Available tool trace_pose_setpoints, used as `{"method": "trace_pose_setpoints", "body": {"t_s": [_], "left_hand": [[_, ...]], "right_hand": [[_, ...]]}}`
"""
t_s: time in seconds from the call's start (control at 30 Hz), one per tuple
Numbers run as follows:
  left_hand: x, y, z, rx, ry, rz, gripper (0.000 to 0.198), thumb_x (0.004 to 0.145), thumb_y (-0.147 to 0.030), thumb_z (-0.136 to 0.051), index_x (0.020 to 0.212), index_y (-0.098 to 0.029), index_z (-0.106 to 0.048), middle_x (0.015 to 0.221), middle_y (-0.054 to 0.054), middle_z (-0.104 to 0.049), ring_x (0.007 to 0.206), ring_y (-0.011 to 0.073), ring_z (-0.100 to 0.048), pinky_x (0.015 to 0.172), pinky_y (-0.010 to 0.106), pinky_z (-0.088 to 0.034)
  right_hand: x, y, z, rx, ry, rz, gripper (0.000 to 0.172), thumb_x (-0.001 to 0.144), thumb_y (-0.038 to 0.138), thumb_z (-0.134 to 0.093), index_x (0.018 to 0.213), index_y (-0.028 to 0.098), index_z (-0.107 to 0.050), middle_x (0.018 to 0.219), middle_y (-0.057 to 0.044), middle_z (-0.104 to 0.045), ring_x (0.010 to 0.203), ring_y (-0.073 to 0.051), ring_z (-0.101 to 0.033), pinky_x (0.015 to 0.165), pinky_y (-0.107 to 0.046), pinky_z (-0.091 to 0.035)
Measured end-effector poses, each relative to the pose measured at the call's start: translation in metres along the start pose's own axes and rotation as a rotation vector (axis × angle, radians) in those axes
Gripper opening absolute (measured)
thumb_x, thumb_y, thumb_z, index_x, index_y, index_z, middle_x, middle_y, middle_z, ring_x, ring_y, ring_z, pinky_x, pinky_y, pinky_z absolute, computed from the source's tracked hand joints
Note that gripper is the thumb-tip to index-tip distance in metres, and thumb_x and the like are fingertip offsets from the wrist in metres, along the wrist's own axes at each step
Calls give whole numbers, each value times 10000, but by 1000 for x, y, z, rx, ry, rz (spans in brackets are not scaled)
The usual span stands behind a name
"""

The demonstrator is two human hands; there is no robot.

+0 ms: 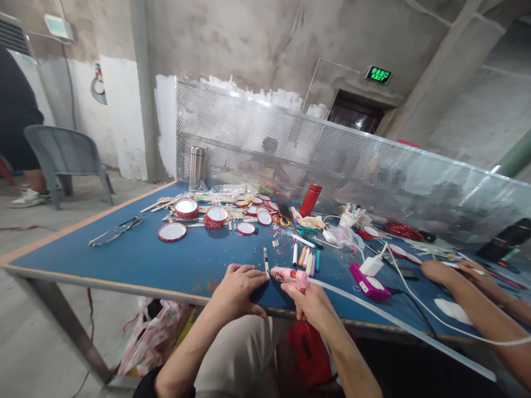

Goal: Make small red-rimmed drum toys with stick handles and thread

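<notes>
My right hand [311, 304] is wrapped around the handle of a pink hot glue gun [290, 276]. A long translucent glue stick [406, 326] runs out of its back toward the lower right. The gun's nozzle points left, close to the lower end of a small wooden stick [266, 258] with dark and pink bands. My left hand [238, 290] rests on the table near the front edge, fingers stretched out and thumb apart. Its fingertips are at the stick's lower end; whether they press on it I cannot tell.
Red-rimmed round mirrors [172, 232], some stacked, lie on the blue table [136, 262]. Several coloured markers [307, 260] lie beyond the glue gun. A purple power strip [369, 283] with cables sits to the right, near another person's arm [468, 293]. A red bottle [310, 200] stands behind.
</notes>
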State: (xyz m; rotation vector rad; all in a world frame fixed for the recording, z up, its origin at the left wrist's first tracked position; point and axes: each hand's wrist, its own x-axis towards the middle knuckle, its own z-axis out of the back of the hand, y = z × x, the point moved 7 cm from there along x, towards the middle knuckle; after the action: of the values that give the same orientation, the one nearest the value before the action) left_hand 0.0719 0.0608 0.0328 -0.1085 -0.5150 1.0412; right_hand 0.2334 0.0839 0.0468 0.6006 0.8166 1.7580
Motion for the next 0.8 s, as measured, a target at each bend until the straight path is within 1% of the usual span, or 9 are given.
{"method": "trace_pose_setpoints", "body": {"t_s": [0.17, 0.33, 0.5, 0.67, 0.8], "left_hand": [[0, 0, 0, -4, 8, 7, 780, 540, -574, -805, 1242, -327, -570, 1271, 42, -634, 1200, 322, -510, 945, 459, -313], [0, 1, -1, -17, 14, 15, 772, 550, -580, -797, 1244, -323, -576, 1278, 50, -628, 1210, 319, -502, 960, 458, -304], [-1, 1, -1, -32, 7, 3, 707, 615, -587, -755, 1247, -331, -568, 1286, 46, -623, 1210, 312, -503, 965, 458, -288], [-1, 2, -2, -30, 8, 3, 771, 555, -577, -796, 1249, -332, -567, 1280, 41, -627, 1211, 319, -502, 965, 458, -289], [-1, 2, -3, -27, 15, 3, 778, 548, -572, -803, 1249, -327, -569, 1283, 43, -625, 1214, 322, -498, 964, 459, -288]], "right_hand": [[3, -8, -2, -2, -9, -15, 431, 840, 468, -508, 1101, 169, -677, 335, 66, -450, 318, -117, -450, 359, -197, -343], [-1, 2, 0, 13, 3, -10, 407, 839, 446, -515, 1100, 183, -684, 339, 68, -457, 330, -115, -461, 378, -196, -355], [-6, 5, 2, 5, 1, -60, 412, 832, 431, -526, 1110, 175, -691, 342, 59, -457, 320, -110, -450, 369, -201, -354], [-9, 4, 3, -16, 4, -76, 426, 831, 425, -529, 1148, 178, -668, 338, 63, -452, 322, -109, -456, 365, -193, -347], [-8, 0, 2, -24, 6, -62, 414, 836, 438, -520, 1113, 175, -679, 337, 65, -454, 324, -110, -466, 370, -190, -349]]}}
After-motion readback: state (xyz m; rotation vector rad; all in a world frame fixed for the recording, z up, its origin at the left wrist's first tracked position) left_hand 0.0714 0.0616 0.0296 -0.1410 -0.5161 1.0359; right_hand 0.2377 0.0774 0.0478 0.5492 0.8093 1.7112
